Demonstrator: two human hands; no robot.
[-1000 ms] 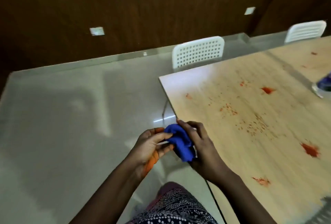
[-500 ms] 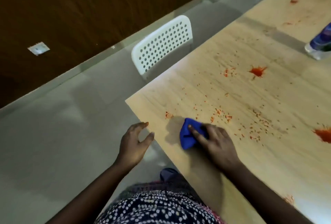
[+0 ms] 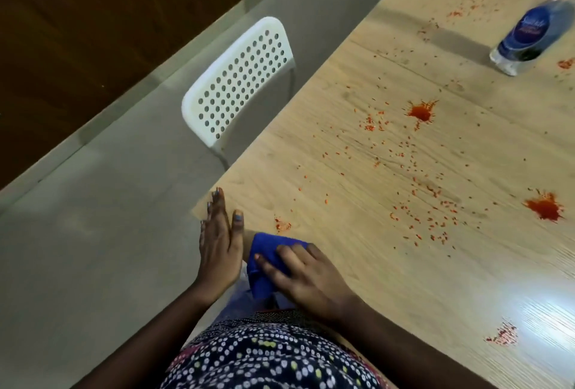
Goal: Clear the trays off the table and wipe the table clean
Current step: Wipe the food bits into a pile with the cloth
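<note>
A light wooden table (image 3: 389, 264) carries red-orange splashes and crumbs (image 3: 420, 113) over much of its top. A bunched blue cloth (image 3: 264, 251) lies at the table's near left corner. My right hand (image 3: 306, 279) presses down on the cloth with fingers spread over it. My left hand (image 3: 219, 245) is held flat with straight fingers along the table's left edge, just left of the cloth, holding nothing. No tray is in view.
A plastic bottle with a blue label (image 3: 532, 36) stands on the table at the far right. A white perforated chair (image 3: 238, 83) stands at the table's left side. Grey floor lies to the left, with a dark wooden wall behind.
My right hand has drawn the cloth back toward the near corner of the table. My left hand has come up flat against the table edge beside it.
</note>
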